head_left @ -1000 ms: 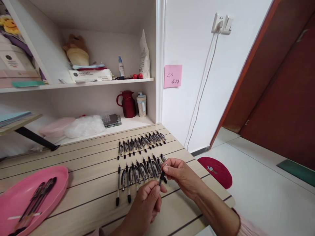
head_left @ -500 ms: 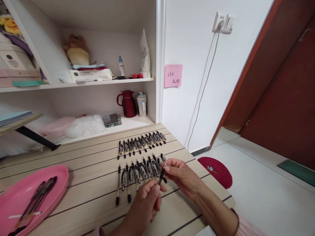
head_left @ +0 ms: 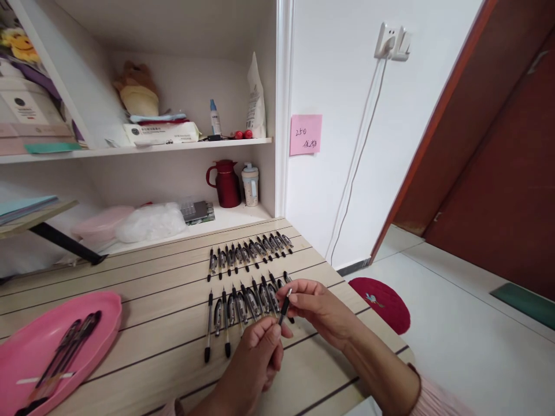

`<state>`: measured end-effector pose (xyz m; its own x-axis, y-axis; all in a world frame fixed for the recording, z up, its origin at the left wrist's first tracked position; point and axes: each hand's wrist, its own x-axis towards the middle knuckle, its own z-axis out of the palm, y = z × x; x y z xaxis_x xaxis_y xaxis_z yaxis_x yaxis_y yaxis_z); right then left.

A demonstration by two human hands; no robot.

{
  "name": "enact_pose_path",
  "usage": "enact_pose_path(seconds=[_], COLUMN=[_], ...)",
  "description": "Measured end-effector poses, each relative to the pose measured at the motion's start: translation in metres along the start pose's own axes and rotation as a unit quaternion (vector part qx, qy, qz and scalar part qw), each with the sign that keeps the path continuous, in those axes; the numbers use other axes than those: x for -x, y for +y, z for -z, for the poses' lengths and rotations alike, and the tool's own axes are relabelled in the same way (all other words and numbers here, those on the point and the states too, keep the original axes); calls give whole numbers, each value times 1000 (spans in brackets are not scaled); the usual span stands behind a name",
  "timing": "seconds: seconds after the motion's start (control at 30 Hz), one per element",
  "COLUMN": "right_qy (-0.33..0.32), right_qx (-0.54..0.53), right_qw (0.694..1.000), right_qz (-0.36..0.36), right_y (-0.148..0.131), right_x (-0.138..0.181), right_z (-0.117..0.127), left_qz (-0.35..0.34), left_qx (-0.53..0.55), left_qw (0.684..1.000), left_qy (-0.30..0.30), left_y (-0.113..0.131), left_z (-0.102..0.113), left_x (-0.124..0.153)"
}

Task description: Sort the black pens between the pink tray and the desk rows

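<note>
A black gel pen (head_left: 284,308) is held at a slant, tip upward, between both hands. My left hand (head_left: 260,353) is closed around its lower part, so that end is hidden. The thumb and fingertips of my right hand (head_left: 319,312) pinch at the pen's upper end, near the silvery tip. Just beyond the hands, a front row of uncapped pens (head_left: 225,323) and loose caps (head_left: 231,308) lies on the table, partly covered by my hands. Farther back runs a second row of pens and caps (head_left: 213,263).
A pink tray (head_left: 113,306) with several pens (head_left: 71,352) stands on the wood-striped table (head_left: 160,323) at left. Behind are white shelves with a red jug (head_left: 228,185), a cup (head_left: 250,185) and a plastic bag (head_left: 151,222). A red round mat (head_left: 381,300) lies at right.
Both hands stay at the same place with the pen between them. The right fingers have shifted very slightly at the tip, and the view has moved a little.
</note>
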<state>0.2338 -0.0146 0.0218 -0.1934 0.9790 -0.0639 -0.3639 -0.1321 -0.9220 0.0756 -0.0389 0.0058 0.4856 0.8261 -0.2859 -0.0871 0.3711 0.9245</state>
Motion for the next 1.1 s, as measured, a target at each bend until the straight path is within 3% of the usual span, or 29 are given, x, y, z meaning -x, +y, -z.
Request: enact_pose_path(seconds=[0.4, 0.8, 1.0, 1.1], right_qy=[38, 13, -3, -14], right_qx=[-28, -12, 38, 135], right_qw=[999, 1000, 999, 991], right_qz=[9, 0, 5, 11], right_y=[5, 1, -2, -11], right_x=[-1, -3, -7, -18], right_z=[2, 5, 6, 16], left_qz=[-2, -9, -7, -3], left_qx=[-19, -27, -26, -19], left_qw=[1000, 1000, 1000, 1000], left_qy=[0, 5, 4, 14], left_y=[1, 1, 1, 3], left_z=[1, 1, 2, 3], left_x=[0, 0, 0, 0])
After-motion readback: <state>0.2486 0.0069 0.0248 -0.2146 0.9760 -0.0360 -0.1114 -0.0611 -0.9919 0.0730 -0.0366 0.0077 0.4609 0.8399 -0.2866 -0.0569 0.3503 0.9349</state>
